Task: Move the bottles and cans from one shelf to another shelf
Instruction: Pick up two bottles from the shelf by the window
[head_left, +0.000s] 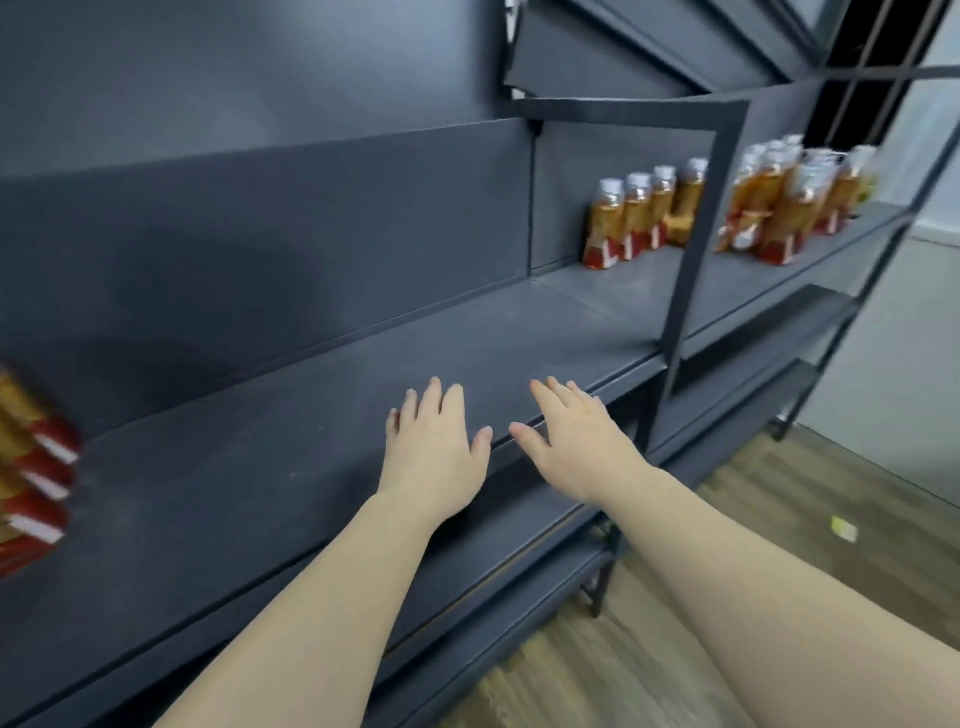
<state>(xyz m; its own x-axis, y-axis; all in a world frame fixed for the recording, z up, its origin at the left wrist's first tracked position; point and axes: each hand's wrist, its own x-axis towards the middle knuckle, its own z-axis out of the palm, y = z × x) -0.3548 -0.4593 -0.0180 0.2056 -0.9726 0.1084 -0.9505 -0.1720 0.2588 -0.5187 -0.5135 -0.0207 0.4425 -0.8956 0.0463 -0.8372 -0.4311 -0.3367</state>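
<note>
Both my hands hover palm down over the front of a dark grey shelf (322, 405). My left hand (434, 441) and my right hand (576, 436) have straight, spread fingers and hold nothing. Several orange-drink bottles (639, 218) with white caps and red labels stand in a row on the adjoining shelf section (623, 296) to the right. Behind the frame post, more of these bottles (789, 202) crowd the far right end. At the left edge a blurred cluster of bottles (31, 467) with red labels shows partly.
A dark metal frame post (701, 249) divides the two shelf sections. Lower shelves (519, 587) jut out beneath my arms. Wood-pattern floor (779, 545) lies to the right, with a small yellow-green scrap (844, 529) on it.
</note>
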